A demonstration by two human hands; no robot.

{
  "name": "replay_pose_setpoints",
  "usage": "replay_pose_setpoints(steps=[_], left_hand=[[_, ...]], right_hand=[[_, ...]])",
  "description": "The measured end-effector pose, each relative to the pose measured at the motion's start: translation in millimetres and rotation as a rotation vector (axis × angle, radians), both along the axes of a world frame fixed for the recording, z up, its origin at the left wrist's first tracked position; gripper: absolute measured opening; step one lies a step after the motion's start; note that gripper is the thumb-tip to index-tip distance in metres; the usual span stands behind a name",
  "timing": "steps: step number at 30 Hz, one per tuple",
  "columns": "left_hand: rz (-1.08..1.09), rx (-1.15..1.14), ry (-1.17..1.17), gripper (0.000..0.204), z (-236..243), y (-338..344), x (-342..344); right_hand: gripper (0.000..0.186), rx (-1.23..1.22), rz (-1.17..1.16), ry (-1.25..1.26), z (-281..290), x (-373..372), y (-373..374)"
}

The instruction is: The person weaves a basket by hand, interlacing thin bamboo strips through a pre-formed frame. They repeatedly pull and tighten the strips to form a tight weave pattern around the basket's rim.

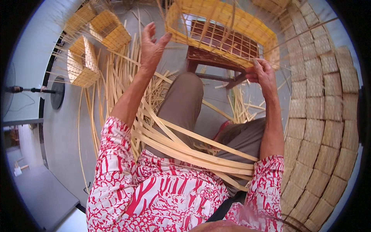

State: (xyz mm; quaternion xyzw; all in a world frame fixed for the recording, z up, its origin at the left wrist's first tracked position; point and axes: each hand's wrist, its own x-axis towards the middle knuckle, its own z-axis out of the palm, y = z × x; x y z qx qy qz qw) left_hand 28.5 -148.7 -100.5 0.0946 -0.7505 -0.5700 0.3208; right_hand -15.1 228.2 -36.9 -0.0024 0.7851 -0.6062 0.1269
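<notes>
A yellow woven basket with an open lattice bottom is tilted in front of me, loose strip ends sticking out of it. My right hand is closed at its near right corner, thumb and fingers pinching the lower rim. My left hand is raised just off the basket's left end, thumb and fingers apart, with nothing in it. Behind the basket stands a dark red wooden stool. Long pale bamboo-like strips lie across my lap.
Three partly woven baskets with spiky strip ends, one a small basket, stand at the far left. A fan is near them. Bundled strips and scraps litter the floor. Stacked woven pieces line the right side.
</notes>
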Motion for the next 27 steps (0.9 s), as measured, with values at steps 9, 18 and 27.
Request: replay_pose_setpoints(steps=[9, 18, 27], left_hand=[[-0.227, 0.292, 0.201, 0.057, -6, 41, -34], [-0.031, 0.051, 0.131, 0.048, -23, 22, -26], [-0.841, -0.341, -0.591, 0.029, 1, -71, 112]], right_hand=[[0.024, -0.055, -0.114, 0.084, -6, 3, 4], [0.026, -0.023, -0.111, 0.067, -10, -8, 13], [0.038, 0.052, -0.097, 0.152, 5, 51, 43]])
